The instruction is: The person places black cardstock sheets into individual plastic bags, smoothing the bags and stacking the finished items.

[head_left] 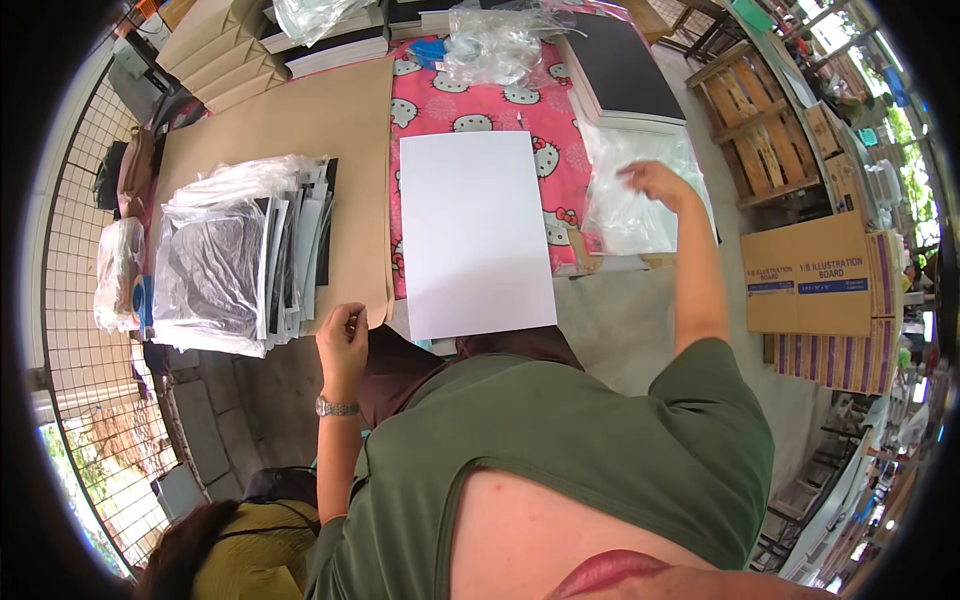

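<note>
A white rectangular sheet or board [478, 230] lies in front of me on a pink cloth [445, 100] patterned with cartoon cats. My left hand [344, 335] is at the near edge of a large brown paper sheet [350, 150], its fingers curled in; what they hold, if anything, is hidden. Beside it on the brown sheet is a pile of dark, flat things in clear plastic [215, 250]. To the right, my right hand [655, 183] hovers over clear plastic sleeves [630, 220], its fingers loosely bent and apart, with nothing visible in them.
Black-covered stacks of boards [625, 70] stand at the far right of the table, near crumpled clear plastic [500, 45]. Folded brown card [220, 55] is piled far left. On the right stand a wooden pallet [750, 120] and cardboard boxes [810, 300]. Another person [255, 550] is at lower left.
</note>
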{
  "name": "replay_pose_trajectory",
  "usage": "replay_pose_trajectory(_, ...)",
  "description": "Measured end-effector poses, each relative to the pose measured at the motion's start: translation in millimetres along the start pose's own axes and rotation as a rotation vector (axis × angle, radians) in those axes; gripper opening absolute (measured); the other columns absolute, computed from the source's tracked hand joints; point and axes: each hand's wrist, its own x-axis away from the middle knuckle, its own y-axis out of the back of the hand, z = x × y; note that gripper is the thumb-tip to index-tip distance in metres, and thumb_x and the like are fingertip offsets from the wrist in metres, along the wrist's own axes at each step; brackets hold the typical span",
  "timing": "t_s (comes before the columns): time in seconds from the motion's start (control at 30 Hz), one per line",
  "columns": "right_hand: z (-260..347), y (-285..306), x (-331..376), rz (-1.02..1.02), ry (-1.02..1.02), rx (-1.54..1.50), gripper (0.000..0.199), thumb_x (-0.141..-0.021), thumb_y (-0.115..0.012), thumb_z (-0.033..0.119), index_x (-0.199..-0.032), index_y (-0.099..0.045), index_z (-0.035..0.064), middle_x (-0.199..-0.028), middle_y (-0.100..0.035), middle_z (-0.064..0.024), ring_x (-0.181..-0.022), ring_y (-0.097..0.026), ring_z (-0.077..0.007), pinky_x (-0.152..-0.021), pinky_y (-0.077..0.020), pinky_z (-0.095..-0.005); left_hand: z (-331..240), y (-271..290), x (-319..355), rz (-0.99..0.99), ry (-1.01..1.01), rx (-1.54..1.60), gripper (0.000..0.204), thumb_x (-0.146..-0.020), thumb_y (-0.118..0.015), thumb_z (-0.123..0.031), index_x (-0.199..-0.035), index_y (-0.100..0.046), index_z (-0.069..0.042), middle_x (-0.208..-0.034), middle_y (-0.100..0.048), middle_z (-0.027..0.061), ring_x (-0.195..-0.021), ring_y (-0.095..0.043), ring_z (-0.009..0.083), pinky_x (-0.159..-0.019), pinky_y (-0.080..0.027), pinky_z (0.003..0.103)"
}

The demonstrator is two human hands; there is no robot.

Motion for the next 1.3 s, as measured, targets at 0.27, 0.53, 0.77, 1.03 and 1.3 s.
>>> replay_pose_trajectory(0.27,-12,9,26,-0.801,0.214,0.110,0.082,-0.065,-0.075,0.037,-0.133,-0.038,0.0114,-0.124,-0.048,-0.0134,-0.110,-0.047,-0.0241,-0.088,-0.0396,-0.0361,-11,-6,-12,0.033,-0.023,0.069,0.006,-0.079,-0.060,-0.001,-0.085,-0.060,0.000,-0.074,-0.061,0.0087,-0.059,-0.057,0.0143,-0.051,-0.045,0.025)
replay_pose_trajectory(0.53,-16,-88,15,-0.660,0.147,0.260,0.025,-0.077,-0.061,0.011,-0.100,-0.060,0.0040,-0.094,-0.062,-0.0175,-0.085,-0.062,-0.0247,-0.071,-0.0478,-0.0327,-12,-19,-6,0.130,-0.033,0.200,0.009,-0.078,-0.061,-0.001,-0.087,-0.061,-0.001,-0.076,-0.063,0.0086,-0.061,-0.059,0.0159,-0.054,-0.047,0.027)
replay_pose_trajectory(0.77,163,-263,106,0.216,0.754,0.307,0.009,-0.081,-0.057,0.007,-0.087,-0.061,0.0011,-0.074,-0.064,-0.0075,-0.068,-0.060,-0.0160,-0.064,-0.0465,-0.0294,-64,-36,-6,0.385,-0.243,0.484,0.043,-0.075,-0.067,-0.006,-0.114,-0.050,0.000,-0.100,-0.059,0.0099,-0.095,-0.057,0.0193,-0.078,-0.048,0.031)
replay_pose_trajectory(1.03,190,-267,109,0.018,0.495,-0.507,0.019,-0.085,-0.060,0.019,-0.089,-0.056,0.0009,-0.072,-0.053,0.0020,-0.063,-0.043,-0.0045,-0.057,-0.0362,-0.0207,-66,-37,-8,0.326,0.210,0.925,0.009,-0.082,-0.060,0.000,-0.089,-0.054,0.001,-0.080,-0.058,0.0015,-0.071,-0.054,0.0056,-0.068,-0.045,0.021)
replay_pose_trajectory(1.3,169,-256,85,-0.136,0.446,-0.354,0.019,-0.082,-0.066,0.020,-0.073,-0.061,0.0038,-0.068,-0.056,0.0012,-0.058,-0.047,-0.0064,-0.055,-0.0370,-0.0220,-86,-34,-11,0.138,0.197,1.069,0.018,-0.077,-0.061,0.006,-0.079,-0.047,-0.005,-0.082,-0.056,0.0021,-0.075,-0.053,0.0087,-0.069,-0.044,0.022)
